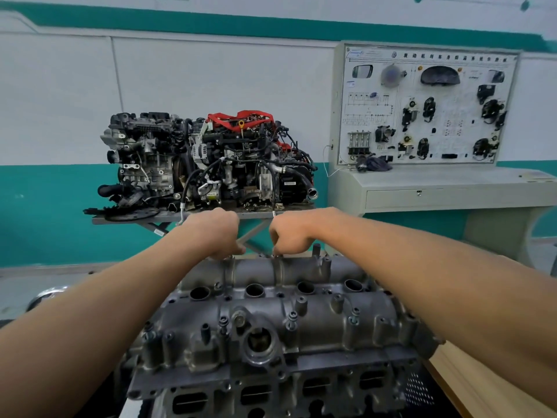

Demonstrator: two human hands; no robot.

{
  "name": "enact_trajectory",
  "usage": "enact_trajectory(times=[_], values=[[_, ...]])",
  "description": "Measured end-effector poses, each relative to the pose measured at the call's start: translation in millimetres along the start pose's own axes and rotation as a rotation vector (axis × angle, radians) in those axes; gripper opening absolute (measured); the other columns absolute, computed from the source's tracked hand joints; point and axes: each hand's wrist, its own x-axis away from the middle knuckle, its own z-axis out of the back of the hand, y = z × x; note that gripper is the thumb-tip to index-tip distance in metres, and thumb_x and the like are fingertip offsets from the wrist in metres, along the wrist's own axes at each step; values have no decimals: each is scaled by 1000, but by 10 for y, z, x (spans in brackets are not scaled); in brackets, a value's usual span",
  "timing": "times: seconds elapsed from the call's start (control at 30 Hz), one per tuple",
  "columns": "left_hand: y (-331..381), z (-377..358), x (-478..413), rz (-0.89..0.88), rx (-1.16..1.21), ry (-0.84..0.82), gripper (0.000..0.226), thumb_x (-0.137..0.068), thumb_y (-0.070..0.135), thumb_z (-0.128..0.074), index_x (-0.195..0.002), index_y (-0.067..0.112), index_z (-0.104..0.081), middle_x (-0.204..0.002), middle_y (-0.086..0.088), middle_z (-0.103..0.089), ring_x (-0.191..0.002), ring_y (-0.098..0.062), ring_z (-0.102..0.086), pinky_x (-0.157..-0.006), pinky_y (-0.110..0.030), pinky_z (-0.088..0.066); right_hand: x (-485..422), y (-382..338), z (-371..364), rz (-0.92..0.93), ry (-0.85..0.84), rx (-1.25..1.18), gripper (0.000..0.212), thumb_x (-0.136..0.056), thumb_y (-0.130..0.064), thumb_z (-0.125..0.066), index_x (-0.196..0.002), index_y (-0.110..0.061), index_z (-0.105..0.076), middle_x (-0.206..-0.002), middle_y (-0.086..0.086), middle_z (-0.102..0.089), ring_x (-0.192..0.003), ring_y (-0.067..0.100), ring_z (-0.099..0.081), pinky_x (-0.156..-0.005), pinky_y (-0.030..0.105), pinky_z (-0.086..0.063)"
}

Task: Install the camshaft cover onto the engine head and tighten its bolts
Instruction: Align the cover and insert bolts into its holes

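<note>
Centrally, at 6 o'clock: camshaft cover (271,321) seated on engine head (271,393), bolts (291,315) standing along its near flange. At the cover's 12 o'clock edge — left hand (220,233) and right hand (291,236), just beside each other, fingers curled downward; whether pinching anything — cannot tell.

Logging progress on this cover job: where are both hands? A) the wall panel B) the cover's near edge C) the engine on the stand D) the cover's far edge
D: the left hand and right hand both reach across the camshaft cover, fingers curled down at its far edge.
</note>
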Motion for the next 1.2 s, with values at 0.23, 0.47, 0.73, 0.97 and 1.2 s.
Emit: enact_trajectory(times=[0.23,0.47,0.73,0.97,1.2], values=[[-6,92,17,-163,144,-115,28,-83,10,-66,-103,28,-76,-107,1,-74,-89,-20,-64,-75,-26,-48,-51,71,-109,-75,131,-51,54,-103,-52,-32,-68,-16,-52,-73,1,-53,-70,19,-55,-57,32,-35],[60,101,40,-165,204,22,23,-87,20,-65,-109,22,-73,-112,-5,-72,-93,-22,-63,-85,-32,-54,114,369,80,-56,50,86,55,-103,-50,-38,-100,-5,-70,-90,7,-64,-88,27,-62,-77,35,-49],[1048,386,226,-463,400,101,20,-86,28,-73,-102,17,-77,-102,0,-76,-88,-14,-65,-82,-25,-49,1363,703,100,-93,144,-4,38,-97,-47,-55,-81,-15,-68,-72,-2,-64,-66,12,-56,-58,26,-38],[2687,802,650,-758,479,105,15,-87,30,-70,-97,21,-77,-91,4,-72,-88,-18,-66,-78,-27,-48,3007,1053,-406,-358,149,-142,26,-96,-40,-59,-80,-21,-64,-69,-10,-59,-60,1,-51,-53,14,-34],[4186,623,1074,-987,581,-70,14,-88,31,-72,-101,24,-75,-95,8,-71,-89,-13,-63,-78,-24,-44,4544,1560,-1463,-772,-17,-332,16,-94,-35,-61,-91,-22,-69,-75,-14,-62,-75,10,-58,-69,25,-42]])
